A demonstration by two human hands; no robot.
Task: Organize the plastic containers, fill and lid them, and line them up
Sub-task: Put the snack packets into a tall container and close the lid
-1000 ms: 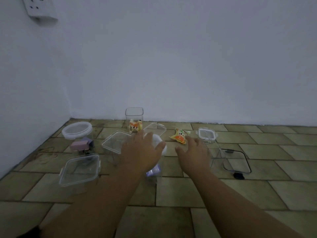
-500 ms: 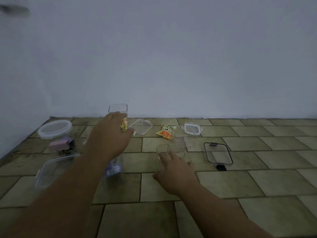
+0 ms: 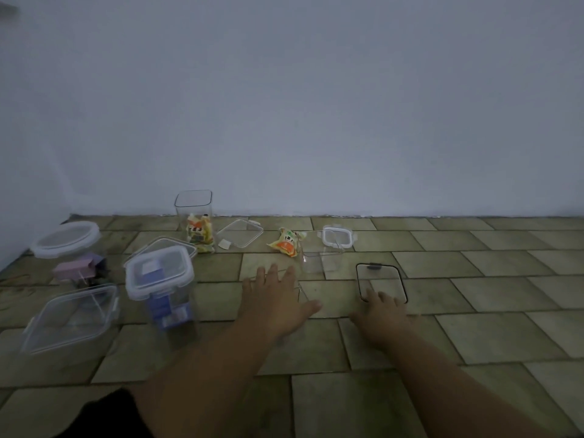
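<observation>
My left hand (image 3: 278, 298) lies palm down with fingers spread over a low clear container (image 3: 299, 292), of which only faint edges show. My right hand (image 3: 379, 312) has its fingertips on the near edge of a black-rimmed clear lid (image 3: 384, 276) lying flat on the floor. A small open clear container (image 3: 320, 262) stands just beyond my hands. Behind it lie an orange snack packet (image 3: 286, 245), a white-rimmed lid (image 3: 337, 237) and a clear lid (image 3: 240, 233). A tall clear container (image 3: 193, 205) with snack packets stands by the wall.
On the left stand a white-lidded container with blue contents (image 3: 159, 279), a round white-lidded container (image 3: 66, 238) with a pink item (image 3: 76, 268) in it, and a large clear lidded box (image 3: 71, 316). The wall (image 3: 316, 121) bounds the tiled floor (image 3: 489, 311).
My left hand has come back from the tall container to the low clear container at the centre. My right hand has moved right from that container onto the black-rimmed lid.
</observation>
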